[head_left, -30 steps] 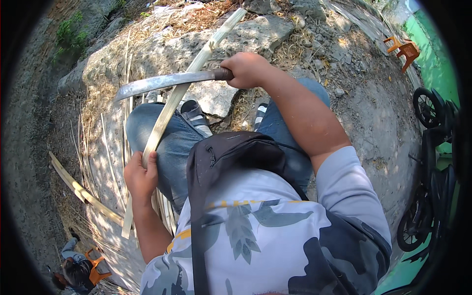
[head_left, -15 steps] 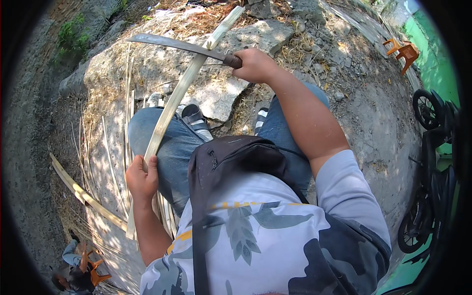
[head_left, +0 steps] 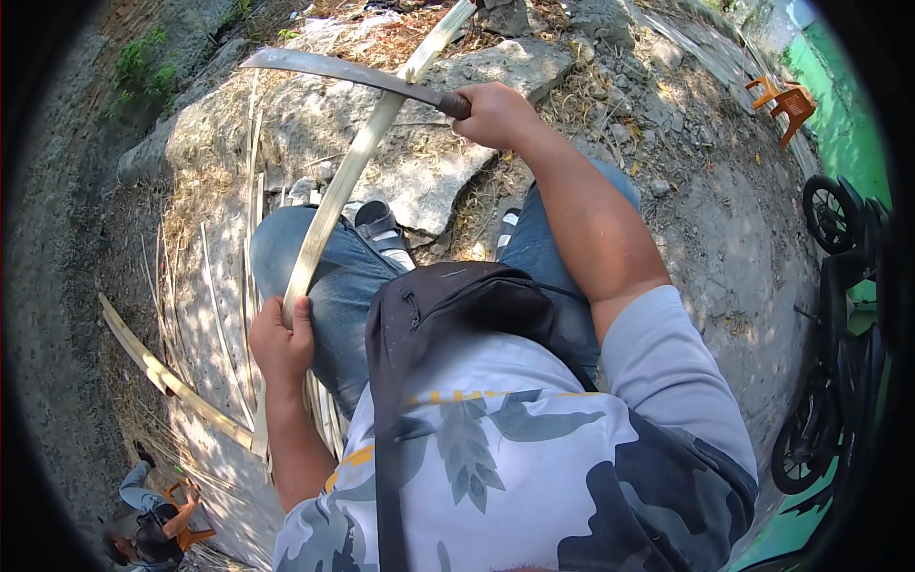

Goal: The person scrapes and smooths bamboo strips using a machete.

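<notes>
My left hand (head_left: 283, 336) is closed around the near end of a long, pale split bamboo strip (head_left: 345, 186), which slants over my left knee toward the far rock. In my right hand (head_left: 496, 115) is the dark handle of a machete (head_left: 338, 69) with a long curved blade. The blade lies across the strip near its far end and points left. Where they meet, small raised shavings show on the strip. My left forearm hides part of the strip's near end.
A large flat stone (head_left: 429, 181) lies beyond my feet. Thin strips (head_left: 217, 315) and a split bamboo length (head_left: 176, 381) lie at left. A person (head_left: 157, 515) sits at the lower left. At right are a motorcycle (head_left: 829, 334) and a brown plastic chair (head_left: 789, 105).
The machete blade has shifted slightly up and left, still against the strip. My right hand has moved a little upward. The seated person's arm has changed position.
</notes>
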{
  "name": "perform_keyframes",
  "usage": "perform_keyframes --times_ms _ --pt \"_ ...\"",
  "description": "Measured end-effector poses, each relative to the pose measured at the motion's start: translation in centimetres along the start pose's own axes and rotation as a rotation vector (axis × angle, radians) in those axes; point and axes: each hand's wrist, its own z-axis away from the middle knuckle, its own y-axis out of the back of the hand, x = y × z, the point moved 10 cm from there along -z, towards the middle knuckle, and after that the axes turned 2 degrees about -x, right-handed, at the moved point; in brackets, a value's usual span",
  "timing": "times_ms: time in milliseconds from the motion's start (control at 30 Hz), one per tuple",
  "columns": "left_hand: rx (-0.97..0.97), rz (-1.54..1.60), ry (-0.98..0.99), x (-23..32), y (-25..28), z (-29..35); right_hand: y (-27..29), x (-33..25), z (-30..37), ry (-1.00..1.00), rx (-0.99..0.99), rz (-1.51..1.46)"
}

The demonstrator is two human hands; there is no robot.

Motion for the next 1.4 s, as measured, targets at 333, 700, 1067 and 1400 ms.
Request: perform_keyframes --times_ms 333,700,1067,1400 --pt "-0.12 -0.027 0.123 -0.6 -0.1 -0.1 -2.9 0.5 0.4 0.082 -0.238 -0.177" --pt "-0.095 0.01 0.116 -0.9 -0.4 0.0 0.5 -3.3 1.6 0.325 0.119 0.267" --pt "-0.088 0.068 0.097 -0.8 0.0 -0.1 -2.5 0.7 0.6 0.074 -0.254 -0.256" --pt "-0.123 -0.066 0.148 -0.3 0.0 -0.6 -3.9 -6.2 2.9 0.389 -0.162 0.251"
